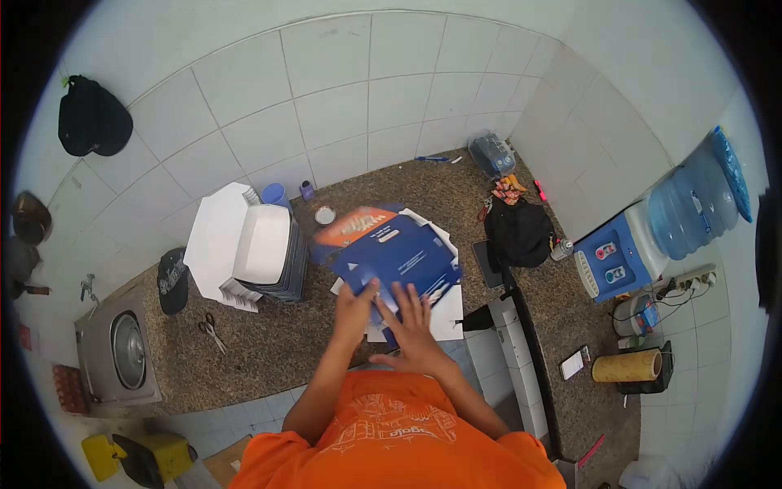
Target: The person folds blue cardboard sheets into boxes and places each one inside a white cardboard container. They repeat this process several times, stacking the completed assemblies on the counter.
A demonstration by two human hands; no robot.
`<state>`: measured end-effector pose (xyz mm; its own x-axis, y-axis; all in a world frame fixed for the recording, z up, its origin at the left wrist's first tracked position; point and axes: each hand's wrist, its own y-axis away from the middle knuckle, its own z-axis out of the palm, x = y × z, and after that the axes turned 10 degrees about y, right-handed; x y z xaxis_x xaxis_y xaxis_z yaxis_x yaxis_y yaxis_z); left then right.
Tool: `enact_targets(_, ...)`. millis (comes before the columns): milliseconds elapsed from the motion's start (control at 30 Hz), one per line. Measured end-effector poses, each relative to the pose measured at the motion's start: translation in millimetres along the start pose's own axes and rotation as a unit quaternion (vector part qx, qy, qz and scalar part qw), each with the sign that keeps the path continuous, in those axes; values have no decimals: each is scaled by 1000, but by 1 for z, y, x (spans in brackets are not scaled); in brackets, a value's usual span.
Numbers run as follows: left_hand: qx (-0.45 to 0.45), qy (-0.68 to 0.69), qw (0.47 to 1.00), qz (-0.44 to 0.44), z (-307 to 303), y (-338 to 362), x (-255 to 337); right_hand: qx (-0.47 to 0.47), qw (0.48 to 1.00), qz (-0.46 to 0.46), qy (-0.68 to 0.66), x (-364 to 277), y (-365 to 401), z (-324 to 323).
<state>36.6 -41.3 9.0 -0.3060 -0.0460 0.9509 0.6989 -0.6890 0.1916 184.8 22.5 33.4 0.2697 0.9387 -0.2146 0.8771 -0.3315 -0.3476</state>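
Observation:
A pile of flat blue-and-orange printed cardboard box blanks lies on the counter in front of me, its sheets fanned at different angles with white undersides showing. At the near edge of the top blank, my left hand is closed, thumb up, with its fingertips partly hidden. My right hand lies just to the right with its fingers spread flat over the blank's near edge. Left of the pile are a stack of folded box trays, white inside and dark outside, and a stack of white cardboard pieces.
Scissors and a dark cap lie on the granite counter, left of the trays. A blue cup stands behind them. To the right are a black bag, a water dispenser and a phone. A sink is far left.

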Motion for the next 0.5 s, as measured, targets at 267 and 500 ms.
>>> enact_targets(267, -26, 369, 927, -63, 26, -17, 1, 144, 851, 270, -427, 19, 12, 10)
enact_targets(500, 2, 264, 965, 14, 67, -13, -9, 235, 971, -32, 1, 86, -6, 9)
